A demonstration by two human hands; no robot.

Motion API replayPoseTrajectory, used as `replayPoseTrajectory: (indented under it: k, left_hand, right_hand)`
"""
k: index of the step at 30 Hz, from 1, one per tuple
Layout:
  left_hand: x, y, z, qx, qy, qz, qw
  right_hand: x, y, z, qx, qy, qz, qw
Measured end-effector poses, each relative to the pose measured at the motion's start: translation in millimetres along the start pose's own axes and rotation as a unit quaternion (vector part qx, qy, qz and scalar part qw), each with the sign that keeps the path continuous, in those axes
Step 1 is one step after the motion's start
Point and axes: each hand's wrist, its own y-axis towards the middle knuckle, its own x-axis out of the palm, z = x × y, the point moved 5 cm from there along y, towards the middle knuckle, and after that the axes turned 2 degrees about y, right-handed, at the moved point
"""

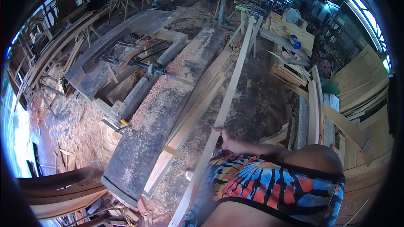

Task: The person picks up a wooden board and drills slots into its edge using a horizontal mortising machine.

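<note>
My right hand (pixel 227 139) grips the edge of a long, pale wooden strip (pixel 230 88), its thumb over the top and its other fingers partly hidden. The strip slants from the lower middle up to a stand at the back. Its near end lies close to my body. A small pale blurred shape (pixel 189 175) shows at the strip's left edge; I cannot make out whether it is part of my left hand, whose fingers do not show clearly. Left of the strip, several loose boards (pixel 198 105) lie along a shaving-covered plank (pixel 168 96), with a short wood piece (pixel 174 151) across them.
Left of the plank is a frame-like bench with a dark metal clamp or tool (pixel 153 70) on it. Wood shavings (pixel 80 122) cover the ground. Stacked boards (pixel 290 31) and a blue round object (pixel 296 42) are at the back right, with leaning panels (pixel 362 75) nearer.
</note>
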Motion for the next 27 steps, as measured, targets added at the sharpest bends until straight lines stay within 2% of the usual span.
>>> replayPoseTrajectory:
  k: [5,9,10,14,17,18,19,21,24,27]
  left_hand:
    - [-29,14,17,0.001,-0.029,0.051,0.998]
    - [-43,32,31,-0.006,-0.062,0.104,0.993]
    - [-45,37,37,-0.009,-0.071,0.118,0.990]
    - [-50,57,52,-0.025,-0.111,0.183,0.976]
    - [-49,64,59,-0.045,-0.146,0.237,0.959]
    - [-49,64,61,-0.054,-0.154,0.254,0.953]
    - [-49,61,59,-0.063,-0.162,0.270,0.947]
    - [-53,50,54,-0.079,-0.177,0.303,0.933]
    - [-57,32,43,-0.094,-0.213,0.343,0.910]
    - [-61,5,30,-0.107,-0.236,0.372,0.891]
  right_hand:
    - [34,44,-2,0.038,-0.051,-0.047,0.997]
    - [50,88,-10,0.043,-0.096,-0.006,0.994]
    - [50,110,-10,0.054,-0.130,-0.022,0.990]
    - [55,165,-35,0.112,-0.156,0.023,0.981]
    - [64,198,-70,0.088,-0.159,-0.007,0.983]
    - [70,186,-96,0.084,-0.196,0.081,0.974]
    - [88,173,-119,0.118,-0.170,0.060,0.977]
    - [91,186,-157,0.106,-0.207,0.059,0.971]
    - [108,208,-206,0.072,-0.207,0.117,0.969]
    - [107,257,-244,0.065,-0.211,0.103,0.970]
